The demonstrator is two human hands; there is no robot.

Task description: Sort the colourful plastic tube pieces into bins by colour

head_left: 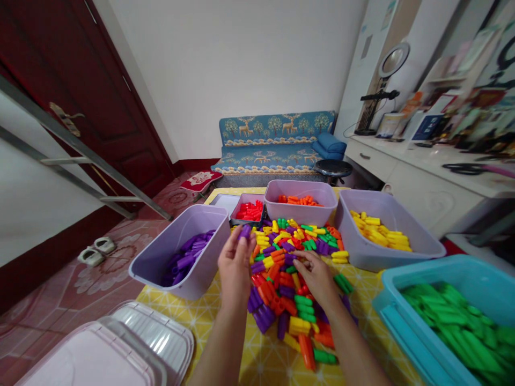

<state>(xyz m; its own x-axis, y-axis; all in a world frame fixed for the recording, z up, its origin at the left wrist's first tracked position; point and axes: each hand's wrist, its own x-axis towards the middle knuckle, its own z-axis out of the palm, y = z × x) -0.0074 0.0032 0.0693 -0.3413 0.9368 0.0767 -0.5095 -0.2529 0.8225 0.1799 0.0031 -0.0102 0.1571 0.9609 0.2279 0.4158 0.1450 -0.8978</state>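
Observation:
My left hand [236, 262] is raised over the left side of the pile, its fingers closed on a purple plastic tube piece [244, 231]. My right hand [316, 276] reaches down into the heap of mixed toy pieces [281, 289], fingers bent together at its surface. Purple and orange pieces lie by those fingertips; whether one is gripped is hard to make out. Purple, orange, yellow, green and red tubes make up the heap. Nearest my left hand stands a lilac bin [209, 273] with purple pieces inside.
Behind the heap are a small box [252, 199] of red pieces and a lilac bin [300, 215] of orange ones. To the right, a lilac bin [362, 258] holds yellow pieces and a teal bin [396, 321] green ones. Stacked lids [92, 356] lie front left.

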